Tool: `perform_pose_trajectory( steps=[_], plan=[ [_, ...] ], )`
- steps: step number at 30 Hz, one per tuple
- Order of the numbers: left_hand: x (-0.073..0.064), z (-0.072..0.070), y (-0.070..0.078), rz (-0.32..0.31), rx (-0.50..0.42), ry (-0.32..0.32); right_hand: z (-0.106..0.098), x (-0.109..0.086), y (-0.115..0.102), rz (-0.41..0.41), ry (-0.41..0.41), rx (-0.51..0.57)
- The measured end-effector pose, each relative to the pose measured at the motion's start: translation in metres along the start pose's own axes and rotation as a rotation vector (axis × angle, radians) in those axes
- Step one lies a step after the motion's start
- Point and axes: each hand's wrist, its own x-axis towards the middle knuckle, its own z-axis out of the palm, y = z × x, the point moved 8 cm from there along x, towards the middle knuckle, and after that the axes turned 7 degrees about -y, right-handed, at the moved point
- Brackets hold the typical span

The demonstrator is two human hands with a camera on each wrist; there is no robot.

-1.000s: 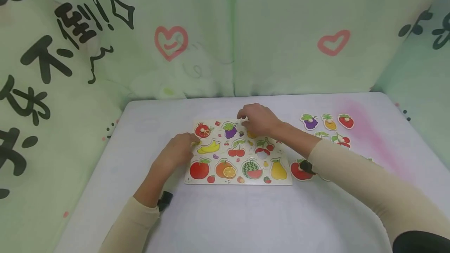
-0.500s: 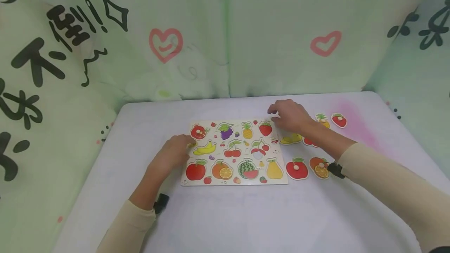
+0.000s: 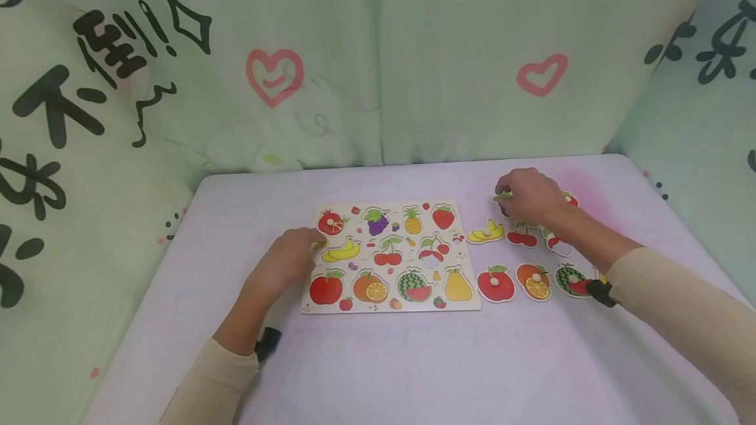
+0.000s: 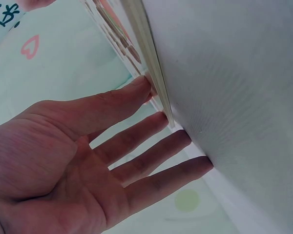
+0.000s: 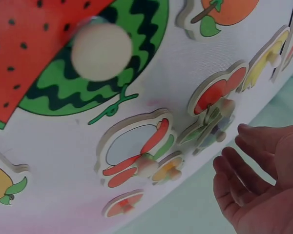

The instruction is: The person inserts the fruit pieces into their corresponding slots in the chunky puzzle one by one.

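Observation:
A white wooden fruit puzzle board [image 3: 392, 290] with printed fruit shapes lies flat on the table. My left hand [image 3: 286, 260] is at its left edge. In the left wrist view the thumb touches the board's edge, while straight fingers [image 4: 156, 173] reach down beside it to the tabletop. Over the loose pieces on the right is my right hand [image 3: 531, 197], partly covering the grape piece [image 3: 502, 197]. In the right wrist view its thumb and fingertips stand apart just beside the grape piece's knob [image 5: 220, 136], with nothing between them.
More knobbed fruit pieces lie right of the board: banana [image 3: 486, 233], cherry [image 3: 522, 236], apple [image 3: 496, 284], orange [image 3: 533, 283], watermelon [image 3: 570, 279] and strawberry [image 3: 571, 199]. A green curtain [image 3: 449, 84] with drawn hearts hangs behind the table.
My right hand has moved right from the board's top edge to the loose grape piece, uncovering the printed pineapple and strawberry. The left hand has stayed at the board's left edge.

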Motion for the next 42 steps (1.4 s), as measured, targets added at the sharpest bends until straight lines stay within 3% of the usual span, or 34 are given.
perform_pose_trajectory(
  steps=[10,21,31,42],
  plan=[
    [0.0,0.0,0.0,-0.003,-0.005,0.018,0.009,0.004,0.013,-0.013,-0.056,0.009],
    [0.002,0.001,0.001,0.002,-0.004,0.02,0.01,0.006,0.016,-0.004,-0.054,0.03],
    [0.001,0.0,-0.001,-0.003,0.002,0.026,-0.001,0.011,-0.017,-0.061,0.002,0.029],
    [0.001,-0.001,-0.002,-0.005,0.008,0.03,0.009,0.021,-0.062,-0.117,-0.001,0.026]
  ],
)
